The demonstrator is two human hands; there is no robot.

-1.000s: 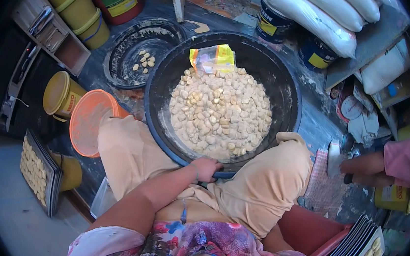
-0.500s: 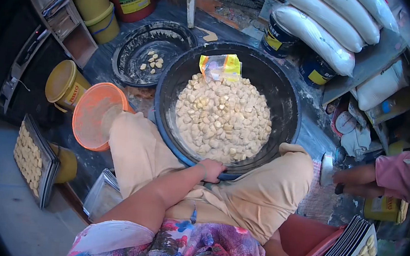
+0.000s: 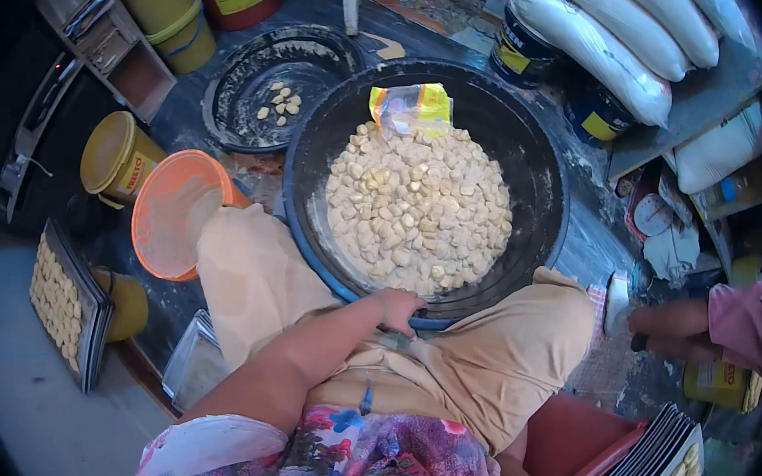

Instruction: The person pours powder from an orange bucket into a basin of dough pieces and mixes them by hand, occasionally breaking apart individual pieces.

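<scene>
A wide black basin (image 3: 547, 176) sits between my knees, filled with a heap of pale, floury dough pieces (image 3: 416, 209). A yellow and clear plastic bag (image 3: 409, 108) lies at the far edge of the heap. My left hand (image 3: 397, 309) is closed over the near rim of the basin, with its arm reaching in from the lower left. My right hand is out of sight; only a bit of that arm shows by my right hip.
A smaller black basin (image 3: 228, 109) with a few dough pieces lies at the far left, with an orange tub (image 3: 172, 218) and yellow buckets (image 3: 118, 162) nearby. Filled trays (image 3: 63, 304) stand left, stacked trays (image 3: 652, 475) lower right. White sacks (image 3: 621, 32) are behind. Another person's hand (image 3: 667, 321) in a pink sleeve works at right.
My left hand stays on the basin's near rim. The view has shifted slightly; the other person's hand has barely moved.
</scene>
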